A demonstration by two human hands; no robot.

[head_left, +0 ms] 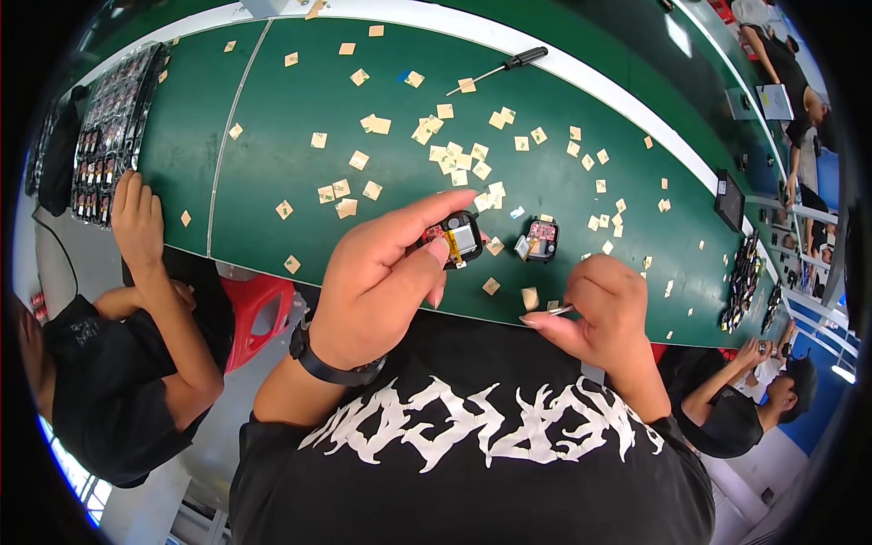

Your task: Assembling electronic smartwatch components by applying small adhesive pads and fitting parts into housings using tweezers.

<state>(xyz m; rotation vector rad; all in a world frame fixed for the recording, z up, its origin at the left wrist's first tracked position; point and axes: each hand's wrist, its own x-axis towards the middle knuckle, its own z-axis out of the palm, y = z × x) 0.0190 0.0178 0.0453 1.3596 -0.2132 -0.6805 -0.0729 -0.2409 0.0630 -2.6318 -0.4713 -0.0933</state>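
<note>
My left hand (372, 286) grips a small black device housing (466, 238) between thumb and fingers, tilted up above the table. Inside the housing show a red circuit board, a silver battery-like block and a strip of yellow tape. My right hand (607, 304) is closed in a pinch near the table's front edge, with a thin pale sliver at its fingertips that I cannot make out. Just beside those fingertips is a tan square (530, 298). A second opened housing (542, 240), also with a red board, lies on the table between my hands, a silver piece at its left side.
Many tan paper squares (451, 162) are scattered over the green table (300, 100). A black-handled screwdriver (525, 58) lies at the back. Trays of devices (113, 136) stand far left, beside a co-worker's hand (136, 213). Black parts (745, 282) are heaped at right, near another person (727, 409).
</note>
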